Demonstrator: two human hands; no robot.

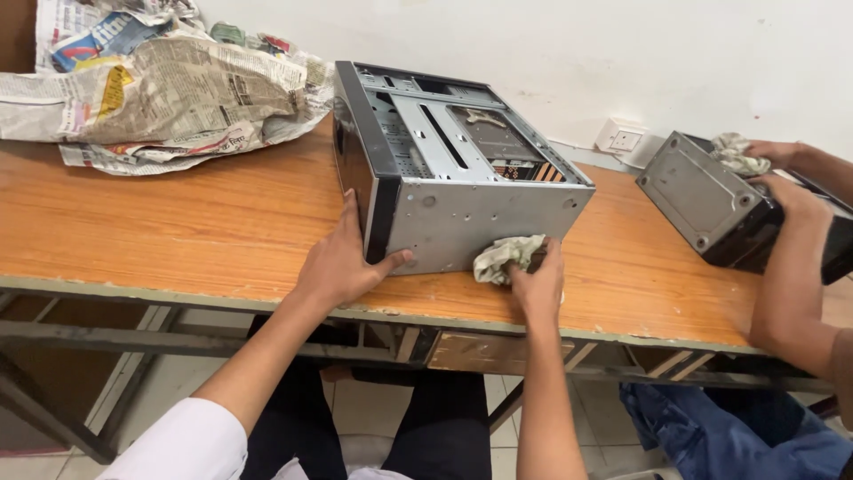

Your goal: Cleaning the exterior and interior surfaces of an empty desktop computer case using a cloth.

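An open grey metal computer case [453,160] lies on its side on the wooden table [178,222], its black front panel facing left. My left hand [342,258] is pressed flat against the case's near left corner, thumb on the grey bottom panel. My right hand [536,276] grips a crumpled pale cloth [505,256] and presses it against the lower right of that same panel.
Crumpled newspapers [169,89] are piled at the table's back left. At the right another person's hands [786,196] hold a second dark computer case [720,204] with a rag [737,153]. A wall socket [622,138] sits behind. The table's front edge [267,307] is close to my arms.
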